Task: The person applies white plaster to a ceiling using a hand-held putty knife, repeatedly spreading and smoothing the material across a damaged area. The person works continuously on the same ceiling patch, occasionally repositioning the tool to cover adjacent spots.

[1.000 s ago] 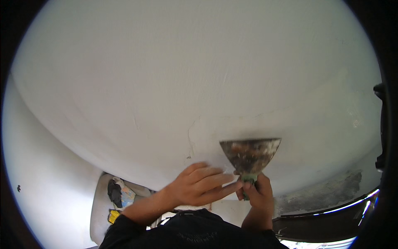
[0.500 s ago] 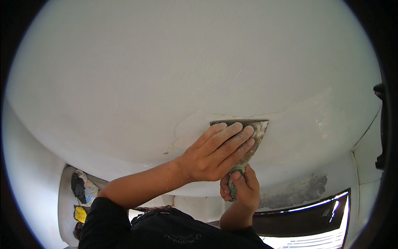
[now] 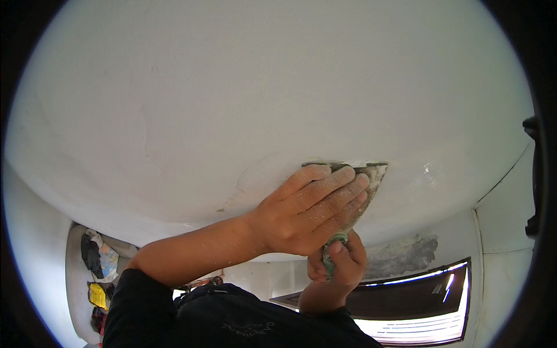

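Observation:
A broad scraper (image 3: pixel 374 177) with a worn, whitish-smeared metal blade rests against a wide off-white painted surface (image 3: pixel 261 87). My right hand (image 3: pixel 343 262) is wrapped round its greenish handle. Across the blade lies my left hand (image 3: pixel 310 206), its dusty fingers stretched out and pressed flat on the metal. The left thumb is hidden. Along the blade's front edge is a ragged strip of lifted paint (image 3: pixel 360 163). Left of the blade, a faint cracked outline (image 3: pixel 239 182) marks the surface.
A rough grey patch (image 3: pixel 403 255) shows on the wall at lower right, above a dark-framed window (image 3: pixel 406 301). Bags and cloths (image 3: pixel 107 261) and a yellow item (image 3: pixel 97 294) sit at lower left. Panel seams (image 3: pixel 503 174) run along the right side.
The scraper and both hands have shifted slightly right against the surface, and more paint has lifted at the blade's edge. The background has slid left in the view.

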Available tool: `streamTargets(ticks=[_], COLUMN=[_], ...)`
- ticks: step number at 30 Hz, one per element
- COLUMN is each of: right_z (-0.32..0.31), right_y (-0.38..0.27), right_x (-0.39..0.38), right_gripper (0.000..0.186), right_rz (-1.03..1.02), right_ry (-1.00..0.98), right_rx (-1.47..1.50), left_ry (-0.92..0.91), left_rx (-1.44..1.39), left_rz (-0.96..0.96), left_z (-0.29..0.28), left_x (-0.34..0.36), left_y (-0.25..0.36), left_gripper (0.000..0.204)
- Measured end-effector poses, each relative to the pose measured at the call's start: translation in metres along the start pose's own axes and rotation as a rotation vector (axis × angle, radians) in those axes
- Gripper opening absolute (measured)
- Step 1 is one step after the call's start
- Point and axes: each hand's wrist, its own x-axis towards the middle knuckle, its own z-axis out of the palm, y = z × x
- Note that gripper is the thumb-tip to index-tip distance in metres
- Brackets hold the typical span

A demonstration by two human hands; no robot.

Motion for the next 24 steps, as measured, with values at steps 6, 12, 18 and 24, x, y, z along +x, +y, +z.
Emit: streamTargets(ticks=[6,12,18,24], right_z=[0.005,-0.005,-0.014,-0.013], right_y=[0.003,0.010,-0.007,-0.017], right_x=[-0.001,0.013,0.012,0.004], right_gripper=[0.033,0.032,0.030,0.027], right_rz=[-0.010,0.003,0.050,0.084], right_ry=[0.008,-0.085,-0.131,-0.107], right_rx=[0.051,0.042,0.001,-0.068], left_ry=[0.006,-0.001,0.007,0.033], left_rx=[0.014,0.059,0.069,0.058], left_rz=[0.010,0.080,0.081,0.060], left_z=[-0.001,-0.002,0.000,0.004], left_x=[0.004,0.005,0.010,0.012], left_y=[0.000,-0.008,-0.003,0.002], left_gripper=[0.027,0.028,0.030,0.032])
